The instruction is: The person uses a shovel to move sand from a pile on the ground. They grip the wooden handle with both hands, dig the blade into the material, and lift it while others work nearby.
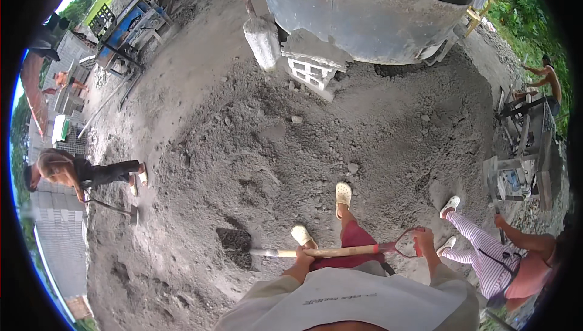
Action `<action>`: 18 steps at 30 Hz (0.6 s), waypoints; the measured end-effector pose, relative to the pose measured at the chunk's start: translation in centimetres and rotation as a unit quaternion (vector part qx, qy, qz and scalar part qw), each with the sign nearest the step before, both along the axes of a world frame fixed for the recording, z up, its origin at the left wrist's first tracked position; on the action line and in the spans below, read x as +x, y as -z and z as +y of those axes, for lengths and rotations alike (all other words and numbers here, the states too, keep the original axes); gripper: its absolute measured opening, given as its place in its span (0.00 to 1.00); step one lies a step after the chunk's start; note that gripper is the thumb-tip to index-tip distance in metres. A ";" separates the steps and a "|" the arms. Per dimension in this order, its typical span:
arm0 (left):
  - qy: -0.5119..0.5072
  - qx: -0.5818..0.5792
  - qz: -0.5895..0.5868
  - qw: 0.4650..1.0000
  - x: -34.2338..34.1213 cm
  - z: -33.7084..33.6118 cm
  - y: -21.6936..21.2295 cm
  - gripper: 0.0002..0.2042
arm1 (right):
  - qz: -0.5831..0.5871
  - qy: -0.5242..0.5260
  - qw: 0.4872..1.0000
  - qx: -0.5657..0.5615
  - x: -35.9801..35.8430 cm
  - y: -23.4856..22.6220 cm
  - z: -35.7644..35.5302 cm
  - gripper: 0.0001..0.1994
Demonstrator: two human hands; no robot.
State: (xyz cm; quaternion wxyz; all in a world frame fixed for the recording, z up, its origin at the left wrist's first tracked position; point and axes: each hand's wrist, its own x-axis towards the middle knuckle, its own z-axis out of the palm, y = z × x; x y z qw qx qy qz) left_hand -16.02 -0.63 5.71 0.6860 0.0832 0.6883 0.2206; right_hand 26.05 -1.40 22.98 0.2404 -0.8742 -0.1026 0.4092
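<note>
I hold a shovel with a wooden shaft [334, 251] level in front of me. My left hand [302, 256] grips the shaft near its middle. My right hand [423, 238] is closed on the red D-shaped handle [404, 245]. The dark blade [234, 246] rests low to my left on the grey sand pile [291, 149]. My feet in pale clogs stand on the sand just beyond the shaft.
A big metal mixer drum [364, 9] on concrete blocks [313, 70] stands ahead. A person with another shovel [79, 173] bends at left. A person in striped trousers [486, 252] works close at my right. Block-making frames [522, 149] stand at far right.
</note>
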 end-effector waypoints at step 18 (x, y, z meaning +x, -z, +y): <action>-0.074 0.248 0.221 0.940 12.7 51.4 -21.7 0.09 | 0.497 0.261 0.797 0.224 -1.8 5.6 13.3 0.07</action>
